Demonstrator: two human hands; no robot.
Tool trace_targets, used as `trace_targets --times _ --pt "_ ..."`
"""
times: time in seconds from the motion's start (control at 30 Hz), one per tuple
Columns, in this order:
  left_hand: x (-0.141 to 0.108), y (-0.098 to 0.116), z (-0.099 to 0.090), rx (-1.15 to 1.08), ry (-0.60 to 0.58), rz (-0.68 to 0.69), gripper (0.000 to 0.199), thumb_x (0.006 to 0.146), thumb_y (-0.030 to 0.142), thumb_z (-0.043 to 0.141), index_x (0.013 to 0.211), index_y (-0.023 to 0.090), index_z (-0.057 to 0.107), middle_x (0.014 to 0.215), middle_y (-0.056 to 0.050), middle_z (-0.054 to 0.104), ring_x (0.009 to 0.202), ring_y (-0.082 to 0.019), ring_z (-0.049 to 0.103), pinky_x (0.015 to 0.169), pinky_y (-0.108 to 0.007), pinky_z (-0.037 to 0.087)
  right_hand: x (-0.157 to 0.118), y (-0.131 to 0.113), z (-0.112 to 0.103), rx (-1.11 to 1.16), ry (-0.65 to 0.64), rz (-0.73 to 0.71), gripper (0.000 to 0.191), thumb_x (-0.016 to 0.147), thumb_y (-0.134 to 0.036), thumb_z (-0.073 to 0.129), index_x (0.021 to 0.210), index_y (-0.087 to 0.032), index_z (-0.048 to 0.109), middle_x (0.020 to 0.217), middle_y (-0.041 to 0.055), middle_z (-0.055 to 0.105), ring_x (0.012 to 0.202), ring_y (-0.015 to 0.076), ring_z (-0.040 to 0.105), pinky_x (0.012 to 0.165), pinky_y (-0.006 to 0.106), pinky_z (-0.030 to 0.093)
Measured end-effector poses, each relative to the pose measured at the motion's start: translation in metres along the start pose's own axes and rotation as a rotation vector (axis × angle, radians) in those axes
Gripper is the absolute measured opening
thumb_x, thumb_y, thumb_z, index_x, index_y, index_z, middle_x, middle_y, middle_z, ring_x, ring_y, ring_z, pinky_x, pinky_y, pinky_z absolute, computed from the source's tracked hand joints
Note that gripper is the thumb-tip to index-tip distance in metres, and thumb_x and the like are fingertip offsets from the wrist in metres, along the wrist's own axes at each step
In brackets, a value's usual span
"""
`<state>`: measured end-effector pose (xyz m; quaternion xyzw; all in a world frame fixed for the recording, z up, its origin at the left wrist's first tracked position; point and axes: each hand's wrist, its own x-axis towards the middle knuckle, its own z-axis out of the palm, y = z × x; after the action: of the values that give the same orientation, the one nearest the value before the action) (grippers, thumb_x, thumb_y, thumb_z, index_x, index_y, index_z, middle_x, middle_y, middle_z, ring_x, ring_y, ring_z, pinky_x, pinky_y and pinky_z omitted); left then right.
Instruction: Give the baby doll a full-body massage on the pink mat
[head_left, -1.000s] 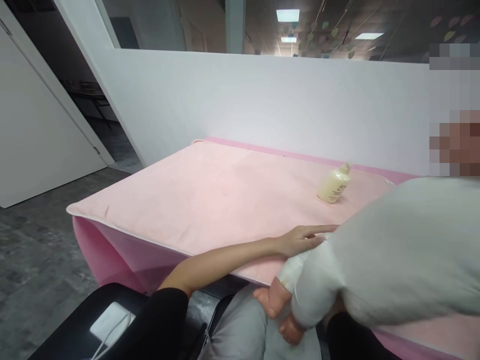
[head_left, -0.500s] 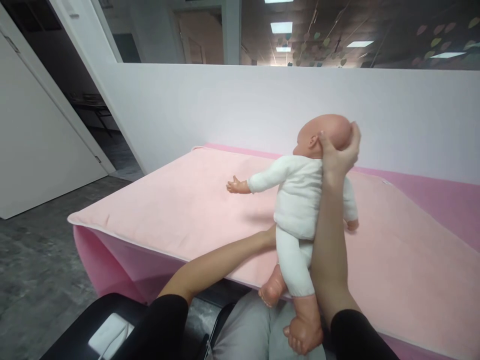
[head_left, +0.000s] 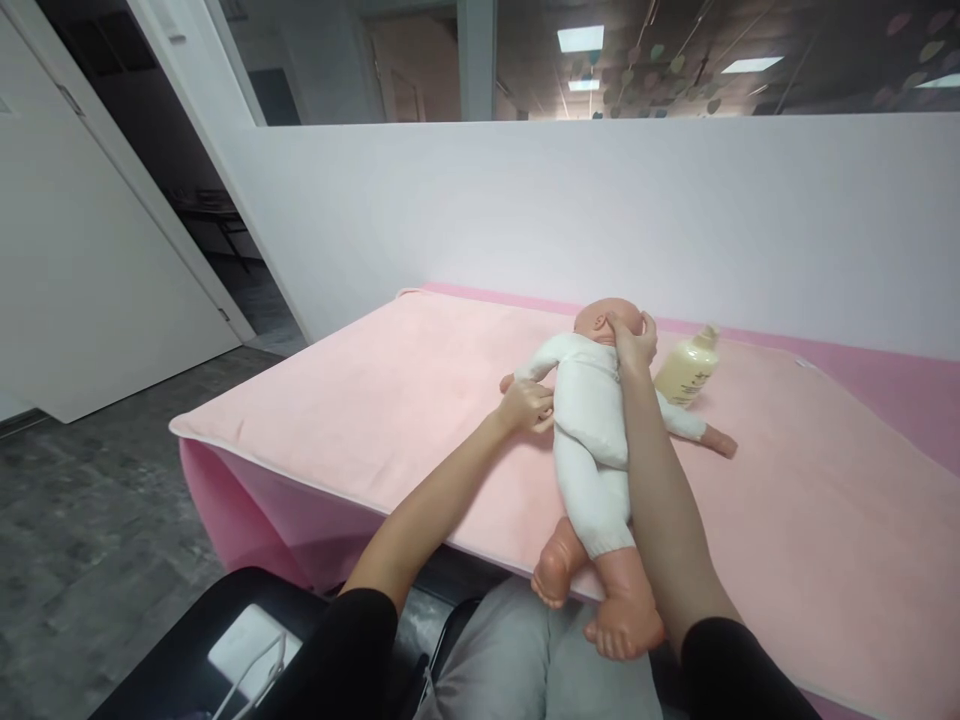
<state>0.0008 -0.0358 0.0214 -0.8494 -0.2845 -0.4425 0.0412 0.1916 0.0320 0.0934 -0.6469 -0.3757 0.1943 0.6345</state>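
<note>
A baby doll with a bald head, white cloth body and bare feet lies on the pink blanket, its legs hanging over the near edge. My right hand is closed around the back of its head and neck, thumb near the ear. My right forearm runs along the doll's side and covers part of it. Close against the doll's other side is my left hand, fingers loosely curled with nothing visible in them. A pale yellow bottle stands tilted on the blanket just beyond the doll's outstretched arm.
The blanket covers a table with a pink cloth under it. A white wall rises behind. At lower left, a white device with a cable lies on a black chair seat. A door is at far left.
The doll has come down onto the blanket, its head lower and a little left. My left hand has emerged from behind it and moved up its side. The bottle is now visible.
</note>
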Motion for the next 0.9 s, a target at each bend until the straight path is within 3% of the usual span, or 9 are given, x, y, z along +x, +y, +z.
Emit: trace_targets --times 0.13,0.23,0.33,0.43,0.5,0.6,0.7,0.8,0.9 --pt "-0.007 0.005 0.002 0.022 0.249 0.027 0.041 0.087 0.028 0.043 0.046 0.023 0.043 0.045 -0.001 0.046 0.045 -0.013 0.042 0.051 -0.030 0.036 0.006 0.024 0.004 0.001 -0.025 0.088 0.079 0.063 -0.056 0.074 0.132 -0.025 0.051 0.131 0.0084 0.058 0.118 0.0263 0.056 0.102 0.040 0.044" --pt "0.004 0.024 0.006 -0.071 0.361 0.025 0.043 0.095 0.031 0.035 0.062 0.020 0.059 0.058 -0.003 0.059 0.058 -0.015 0.055 0.071 -0.032 0.048 0.007 0.036 0.007 -0.032 -0.058 0.121 0.079 0.064 -0.054 0.074 0.132 -0.023 0.050 0.129 0.0093 0.059 0.116 0.0257 0.057 0.100 0.038 0.045" --pt "0.008 0.034 0.002 -0.155 0.194 0.078 0.042 0.095 0.042 0.035 0.097 0.019 0.070 0.093 -0.009 0.071 0.089 -0.020 0.065 0.095 -0.038 0.046 0.007 0.041 0.008 -0.066 -0.134 0.119 0.083 0.067 -0.055 0.071 0.138 -0.020 0.045 0.131 0.0113 0.059 0.119 0.0257 0.056 0.101 0.037 0.044" --pt "0.006 0.028 0.000 -0.158 -0.085 0.039 0.050 0.092 0.050 0.040 0.126 0.020 0.061 0.130 -0.011 0.062 0.129 -0.026 0.050 0.113 -0.046 0.030 0.005 0.040 0.008 -0.125 -0.189 0.111 0.086 0.073 -0.059 0.064 0.144 -0.019 0.037 0.134 0.0145 0.056 0.123 0.0292 0.053 0.104 0.041 0.041" --pt "0.004 0.020 0.001 -0.193 -0.201 -0.046 0.050 0.092 0.049 0.040 0.128 0.020 0.060 0.137 -0.009 0.057 0.137 -0.027 0.042 0.118 -0.048 0.020 0.002 0.041 0.007 -0.174 -0.188 0.128 0.087 0.078 -0.061 0.057 0.149 -0.018 0.031 0.136 0.0183 0.054 0.125 0.0326 0.052 0.104 0.045 0.040" --pt "0.001 0.009 0.005 -0.325 -0.210 -0.229 0.050 0.095 0.048 0.035 0.116 0.018 0.068 0.125 -0.008 0.067 0.124 -0.026 0.056 0.114 -0.043 0.031 -0.008 0.049 0.005 -0.256 -0.164 0.063 0.085 0.085 -0.061 0.047 0.152 -0.015 0.023 0.140 0.0249 0.047 0.124 0.0379 0.051 0.103 0.052 0.039" --pt "0.001 0.002 0.012 -0.402 -0.110 -0.477 0.052 0.094 0.052 0.037 0.097 0.017 0.076 0.104 -0.007 0.075 0.102 -0.024 0.067 0.097 -0.036 0.046 -0.023 0.068 -0.006 -0.347 -0.195 -0.190 0.077 0.087 -0.056 0.045 0.149 -0.013 0.029 0.144 0.0271 0.039 0.129 0.0402 0.046 0.105 0.057 0.034" --pt "0.004 -0.005 0.025 -0.429 -0.011 -0.731 0.052 0.091 0.053 0.042 0.077 0.016 0.076 0.084 -0.007 0.076 0.086 -0.023 0.069 0.087 -0.033 0.049 -0.038 0.091 -0.029 -0.352 -0.272 -0.410 0.061 0.088 -0.048 0.043 0.136 -0.011 0.045 0.139 0.0232 0.048 0.129 0.0337 0.047 0.108 0.052 0.032" --pt "0.006 -0.014 0.037 -0.491 0.099 -0.898 0.051 0.089 0.050 0.043 0.064 0.016 0.071 0.070 -0.007 0.073 0.071 -0.020 0.068 0.077 -0.030 0.050 -0.051 0.105 -0.056 -0.304 -0.265 -0.482 0.044 0.086 -0.039 0.042 0.115 -0.011 0.060 0.120 0.0193 0.063 0.115 0.0281 0.056 0.105 0.045 0.038"
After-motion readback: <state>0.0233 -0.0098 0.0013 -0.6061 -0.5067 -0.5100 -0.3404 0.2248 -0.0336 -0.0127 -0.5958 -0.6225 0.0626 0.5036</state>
